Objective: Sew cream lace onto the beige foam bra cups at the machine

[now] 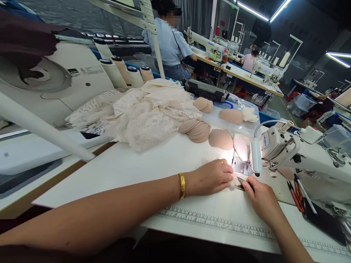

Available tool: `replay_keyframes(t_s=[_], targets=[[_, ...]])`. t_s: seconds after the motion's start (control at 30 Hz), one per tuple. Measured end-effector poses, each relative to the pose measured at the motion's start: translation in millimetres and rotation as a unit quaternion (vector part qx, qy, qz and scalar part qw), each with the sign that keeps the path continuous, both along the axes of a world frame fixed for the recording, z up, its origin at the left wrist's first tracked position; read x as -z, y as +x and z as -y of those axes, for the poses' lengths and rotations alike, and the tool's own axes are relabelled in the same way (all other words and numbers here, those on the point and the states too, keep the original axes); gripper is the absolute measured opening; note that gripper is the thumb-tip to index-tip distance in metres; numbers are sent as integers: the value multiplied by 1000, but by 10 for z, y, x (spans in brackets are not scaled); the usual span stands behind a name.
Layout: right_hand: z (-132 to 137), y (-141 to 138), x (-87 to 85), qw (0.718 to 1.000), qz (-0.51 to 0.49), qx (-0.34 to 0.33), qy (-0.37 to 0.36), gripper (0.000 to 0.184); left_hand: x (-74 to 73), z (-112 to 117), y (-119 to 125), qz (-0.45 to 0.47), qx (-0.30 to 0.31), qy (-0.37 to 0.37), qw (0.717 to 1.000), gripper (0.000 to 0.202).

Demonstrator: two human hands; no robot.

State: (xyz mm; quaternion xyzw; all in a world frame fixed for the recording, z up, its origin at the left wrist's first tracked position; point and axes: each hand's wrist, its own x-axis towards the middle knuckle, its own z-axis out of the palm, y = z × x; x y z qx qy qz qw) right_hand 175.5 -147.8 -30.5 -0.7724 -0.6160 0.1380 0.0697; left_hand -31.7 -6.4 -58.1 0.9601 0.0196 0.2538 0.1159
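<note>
My left hand (210,178), with a gold ring and bracelet, lies just left of the needle plate (239,166). Its fingers are closed on a small pale fabric piece (234,179), partly hidden by them. Pinched in my right hand (260,197) is a small dark pair of thread snips (241,182), whose tips reach toward that fabric. Behind them stands the white sewing machine (290,146), its lamp (256,157) lighting the spot. A pale pink oval pad (240,147) lies beside the needle area.
Fanned beige pads (195,130) and a beige pad pile (221,139) lie behind my left hand. Cream lace fabric (148,113) is heaped to the left. Orange-handled scissors (296,195) lie at the right. A printed ruler (208,221) runs along the front edge. Other people sit beyond.
</note>
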Motion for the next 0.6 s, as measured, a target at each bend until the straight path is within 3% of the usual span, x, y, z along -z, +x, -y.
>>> replay_keyframes(t_s=[0.37,0.53,0.6], targets=[[-22,0,109,997,56,-28,35,33,-26,-3,-3,-11,3,-6,1000,16],[129,317,149,996,76,34,34,31,-28,-8,-10,-2,6,-23,1000,14],[220,458,166,988,106,58,91,30,0,-30,-4,-2,5,-33,999,14]])
